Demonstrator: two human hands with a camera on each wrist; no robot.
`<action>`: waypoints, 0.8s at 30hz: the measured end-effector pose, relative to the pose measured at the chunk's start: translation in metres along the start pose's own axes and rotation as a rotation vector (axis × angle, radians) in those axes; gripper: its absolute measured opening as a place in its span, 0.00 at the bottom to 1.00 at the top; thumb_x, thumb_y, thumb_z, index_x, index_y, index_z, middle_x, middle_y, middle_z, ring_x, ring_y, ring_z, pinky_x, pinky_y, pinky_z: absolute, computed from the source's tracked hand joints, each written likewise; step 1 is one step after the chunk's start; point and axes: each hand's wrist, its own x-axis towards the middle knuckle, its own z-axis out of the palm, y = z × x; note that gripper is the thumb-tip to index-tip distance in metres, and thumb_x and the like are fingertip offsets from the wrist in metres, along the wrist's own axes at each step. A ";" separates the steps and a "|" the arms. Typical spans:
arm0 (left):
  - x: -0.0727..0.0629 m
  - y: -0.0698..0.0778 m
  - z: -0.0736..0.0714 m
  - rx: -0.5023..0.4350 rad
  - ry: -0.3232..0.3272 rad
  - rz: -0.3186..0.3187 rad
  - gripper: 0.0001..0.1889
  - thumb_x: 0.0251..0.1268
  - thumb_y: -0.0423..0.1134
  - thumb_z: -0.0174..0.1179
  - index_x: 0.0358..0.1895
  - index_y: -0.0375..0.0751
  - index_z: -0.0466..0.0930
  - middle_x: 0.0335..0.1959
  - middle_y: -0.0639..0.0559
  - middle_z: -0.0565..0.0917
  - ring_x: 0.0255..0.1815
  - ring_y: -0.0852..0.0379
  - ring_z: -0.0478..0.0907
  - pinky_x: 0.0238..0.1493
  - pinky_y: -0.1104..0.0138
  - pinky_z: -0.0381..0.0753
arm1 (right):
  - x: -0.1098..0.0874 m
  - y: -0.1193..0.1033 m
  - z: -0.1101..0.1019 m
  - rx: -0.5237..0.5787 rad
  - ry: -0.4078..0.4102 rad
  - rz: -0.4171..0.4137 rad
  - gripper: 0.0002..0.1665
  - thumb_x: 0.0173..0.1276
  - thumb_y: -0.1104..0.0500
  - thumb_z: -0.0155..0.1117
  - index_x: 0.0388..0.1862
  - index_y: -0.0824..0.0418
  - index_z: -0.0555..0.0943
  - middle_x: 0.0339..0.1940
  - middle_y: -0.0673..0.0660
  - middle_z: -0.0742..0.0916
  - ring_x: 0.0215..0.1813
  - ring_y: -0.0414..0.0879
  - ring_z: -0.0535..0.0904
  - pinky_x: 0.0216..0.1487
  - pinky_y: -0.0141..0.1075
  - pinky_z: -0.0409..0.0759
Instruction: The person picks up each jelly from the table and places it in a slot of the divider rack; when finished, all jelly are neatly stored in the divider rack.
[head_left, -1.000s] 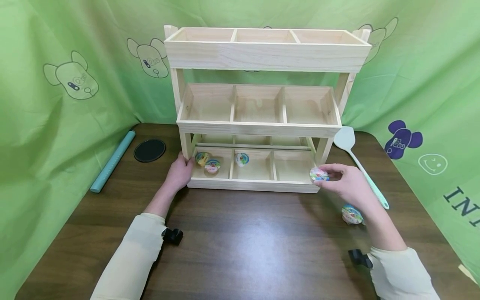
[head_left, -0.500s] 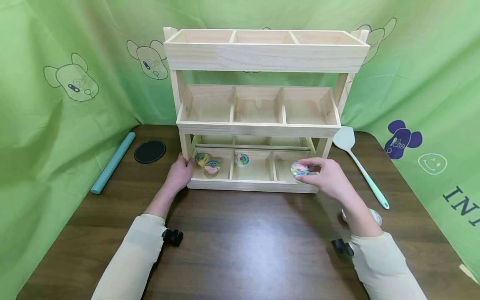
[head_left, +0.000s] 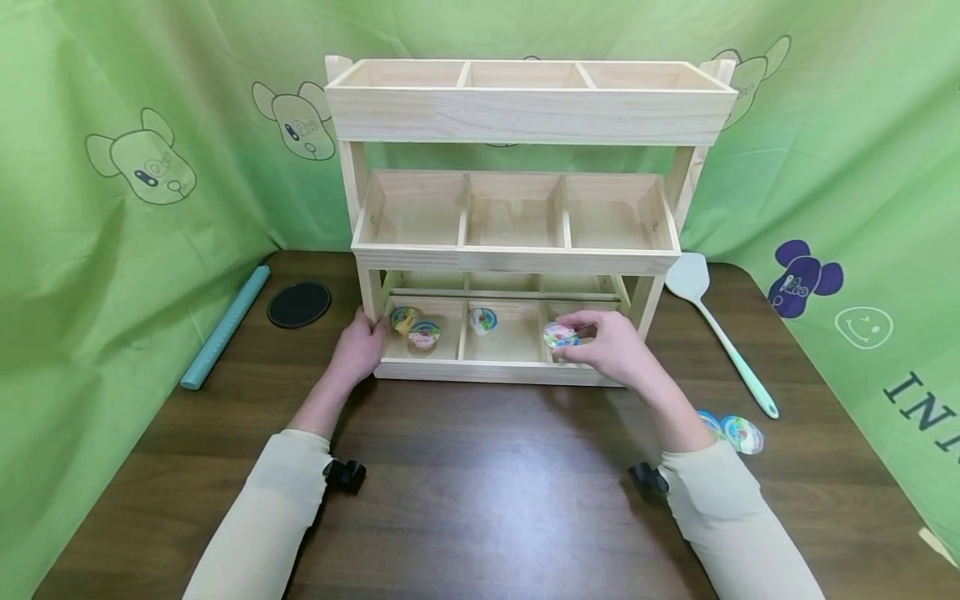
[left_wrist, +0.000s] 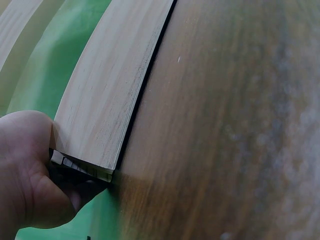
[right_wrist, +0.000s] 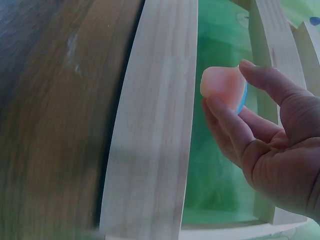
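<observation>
Partly hidden: one cup (head_left: 708,422) on the tabletop (head_left: 480,517), masked by the right forearm (head_left: 678,417); the rear of the rack's lowest tier (head_left: 502,372), screened by the middle tier (head_left: 517,259); the fingers of the left-hand grip (head_left: 358,348), largely behind the tier's left end. Cut off: both sleeves, at the lower edge. Lid printing: too small to read.

Grips, two. Right-hand grip (head_left: 617,346): narrow, thumb and fingers pinching one pink cup (head_left: 559,335) within the lowest tier's right compartment (head_left: 573,307), near the divider; contact with the floor cannot be told. Left-hand grip: closed about the left end of the lowest tier.

Cups, six visible: one pinched; two in the left compartment (head_left: 448,315), overlapping in view; one in the middle compartment (head_left: 517,333); two on the tabletop at right, side by side.

Wooden rack (head_left: 517,112), one: three tiers, three compartments apiece across the front.

Black disc (head_left: 299,304), one, left of the rack. Blue rod (head_left: 225,327), one, farther left. Pale spatula (head_left: 731,348), one, right of the rack.
</observation>
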 end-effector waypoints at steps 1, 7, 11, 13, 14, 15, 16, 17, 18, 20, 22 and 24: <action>0.000 0.000 0.000 0.000 0.000 0.001 0.29 0.83 0.43 0.41 0.72 0.22 0.54 0.62 0.21 0.73 0.61 0.31 0.74 0.62 0.41 0.71 | 0.002 -0.001 0.002 -0.002 -0.001 -0.002 0.28 0.59 0.56 0.78 0.58 0.63 0.84 0.46 0.59 0.89 0.49 0.52 0.83 0.43 0.38 0.77; 0.000 -0.001 0.000 0.004 0.004 0.001 0.29 0.83 0.43 0.42 0.72 0.22 0.54 0.60 0.22 0.74 0.59 0.32 0.74 0.61 0.41 0.71 | 0.011 -0.006 0.012 0.008 -0.023 -0.030 0.27 0.58 0.58 0.78 0.57 0.65 0.84 0.45 0.59 0.89 0.48 0.52 0.84 0.42 0.39 0.77; 0.000 -0.001 0.000 -0.004 0.002 -0.006 0.29 0.83 0.44 0.42 0.73 0.23 0.54 0.60 0.22 0.74 0.58 0.32 0.75 0.61 0.41 0.72 | 0.018 -0.009 0.019 0.014 -0.058 -0.037 0.28 0.57 0.59 0.78 0.57 0.67 0.84 0.45 0.60 0.89 0.48 0.52 0.84 0.43 0.39 0.78; 0.000 -0.001 0.000 -0.007 0.000 -0.009 0.29 0.82 0.44 0.42 0.73 0.23 0.54 0.61 0.22 0.74 0.58 0.32 0.75 0.61 0.41 0.72 | 0.021 -0.011 0.023 0.006 -0.075 -0.036 0.29 0.57 0.60 0.78 0.57 0.67 0.83 0.44 0.60 0.89 0.47 0.52 0.84 0.42 0.39 0.79; 0.000 -0.001 0.001 -0.010 0.000 -0.010 0.29 0.82 0.45 0.42 0.73 0.24 0.54 0.61 0.22 0.74 0.58 0.32 0.75 0.61 0.41 0.72 | 0.023 -0.011 0.026 0.005 -0.083 -0.037 0.29 0.56 0.60 0.78 0.57 0.67 0.83 0.44 0.60 0.89 0.47 0.52 0.84 0.41 0.38 0.79; 0.000 -0.001 0.001 -0.009 0.001 -0.011 0.30 0.82 0.45 0.42 0.73 0.24 0.54 0.61 0.22 0.74 0.58 0.32 0.75 0.61 0.41 0.72 | 0.024 -0.012 0.028 0.007 -0.089 -0.036 0.29 0.56 0.60 0.78 0.57 0.68 0.83 0.44 0.60 0.89 0.46 0.52 0.84 0.40 0.38 0.79; 0.000 -0.002 0.001 -0.006 0.002 -0.011 0.30 0.82 0.45 0.42 0.73 0.24 0.54 0.61 0.22 0.74 0.59 0.31 0.75 0.61 0.41 0.72 | 0.026 -0.013 0.030 0.008 -0.095 -0.037 0.29 0.56 0.61 0.78 0.57 0.68 0.83 0.43 0.60 0.89 0.45 0.52 0.83 0.40 0.38 0.79; 0.000 -0.002 0.001 -0.003 0.002 -0.010 0.29 0.82 0.45 0.42 0.73 0.24 0.54 0.61 0.22 0.74 0.59 0.31 0.75 0.61 0.41 0.72 | 0.027 -0.014 0.032 0.009 -0.101 -0.042 0.29 0.55 0.61 0.78 0.57 0.69 0.83 0.42 0.60 0.89 0.44 0.51 0.84 0.39 0.38 0.79; 0.000 -0.002 0.001 0.001 0.004 -0.009 0.29 0.82 0.45 0.42 0.72 0.24 0.55 0.60 0.22 0.74 0.58 0.32 0.75 0.60 0.41 0.72 | 0.029 -0.015 0.035 0.013 -0.107 -0.047 0.29 0.55 0.62 0.78 0.56 0.69 0.83 0.42 0.60 0.89 0.44 0.51 0.84 0.39 0.37 0.79; 0.000 -0.001 0.001 0.000 0.005 -0.012 0.29 0.82 0.45 0.42 0.72 0.24 0.55 0.60 0.22 0.74 0.57 0.32 0.75 0.59 0.41 0.72 | 0.032 -0.016 0.039 0.025 -0.119 -0.052 0.29 0.55 0.62 0.77 0.56 0.71 0.83 0.42 0.61 0.89 0.43 0.51 0.84 0.39 0.37 0.80; 0.000 -0.001 0.001 -0.005 0.001 -0.015 0.29 0.82 0.45 0.42 0.72 0.24 0.55 0.59 0.22 0.74 0.57 0.32 0.76 0.59 0.41 0.73 | 0.034 -0.017 0.043 0.027 -0.132 -0.051 0.29 0.55 0.63 0.77 0.56 0.72 0.82 0.41 0.61 0.89 0.42 0.50 0.84 0.39 0.36 0.80; 0.000 0.000 0.001 -0.016 -0.004 -0.020 0.29 0.82 0.45 0.42 0.73 0.24 0.55 0.60 0.23 0.74 0.56 0.33 0.76 0.59 0.41 0.73 | 0.037 -0.018 0.047 0.014 -0.136 -0.043 0.29 0.55 0.63 0.77 0.55 0.72 0.82 0.41 0.61 0.89 0.41 0.49 0.83 0.39 0.35 0.80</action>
